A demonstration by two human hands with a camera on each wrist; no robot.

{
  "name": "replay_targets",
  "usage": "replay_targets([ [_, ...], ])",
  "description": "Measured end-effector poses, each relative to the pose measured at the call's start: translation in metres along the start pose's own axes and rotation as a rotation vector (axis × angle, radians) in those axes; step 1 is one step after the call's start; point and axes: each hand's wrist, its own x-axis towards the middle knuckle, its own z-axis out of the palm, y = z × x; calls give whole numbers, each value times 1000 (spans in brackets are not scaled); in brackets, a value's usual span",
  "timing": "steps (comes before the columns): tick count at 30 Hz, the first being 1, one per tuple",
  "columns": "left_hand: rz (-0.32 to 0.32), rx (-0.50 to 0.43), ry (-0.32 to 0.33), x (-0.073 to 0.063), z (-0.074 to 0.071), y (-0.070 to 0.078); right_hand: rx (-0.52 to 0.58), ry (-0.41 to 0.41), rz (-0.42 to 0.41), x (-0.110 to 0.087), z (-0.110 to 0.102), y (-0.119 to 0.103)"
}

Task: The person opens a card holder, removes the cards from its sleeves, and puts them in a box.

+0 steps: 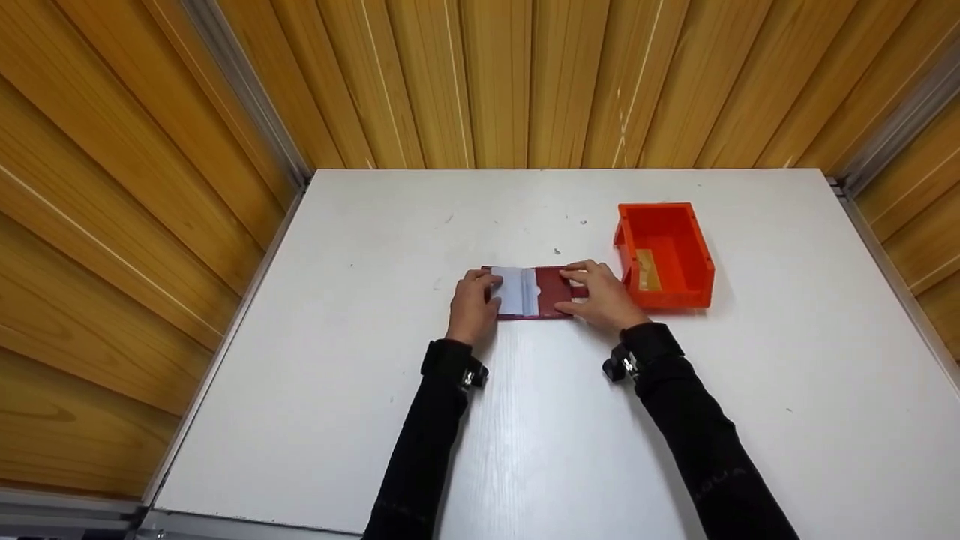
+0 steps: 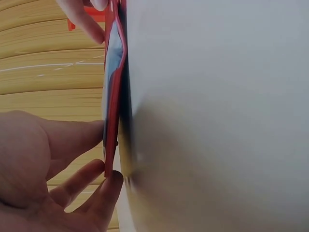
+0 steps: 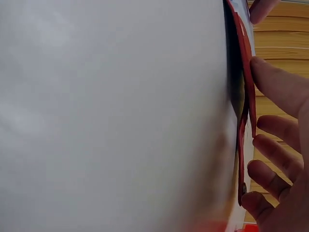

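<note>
A dark red card wallet (image 1: 553, 291) is spread open at the middle of the table, its clear plastic sleeves (image 1: 511, 291) facing up on the left half. My left hand (image 1: 471, 309) pinches the left edge, with the thumb on the inner face and fingers at the outer edge in the left wrist view. With my right hand (image 1: 606, 301) I hold the right half, thumb on the inner face and fingertips along the edge. A short strap with a snap (image 3: 244, 187) sticks out beneath those fingers. Side on, a dark gap shows under the wallet (image 2: 116, 87).
An orange-red plastic bin (image 1: 679, 298) stands just beyond and right of my right hand, with a tan label (image 1: 648, 270) inside. The white table (image 1: 330, 375) is bordered by metal framing and wood-patterned walls (image 1: 495, 90) at the back and sides.
</note>
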Motion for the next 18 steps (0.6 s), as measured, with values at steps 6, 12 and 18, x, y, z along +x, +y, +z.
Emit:
replay_targets([
  [6, 5, -7, -12, 1, 0, -1, -46, -6, -13, -1, 0, 1],
  [12, -6, 23, -9, 3, -3, 1, -49, 1, -19, -1, -2, -2],
  [18, 16, 130, 35, 11, -21, 3, -32, 61, -60, -1, -23, -19],
])
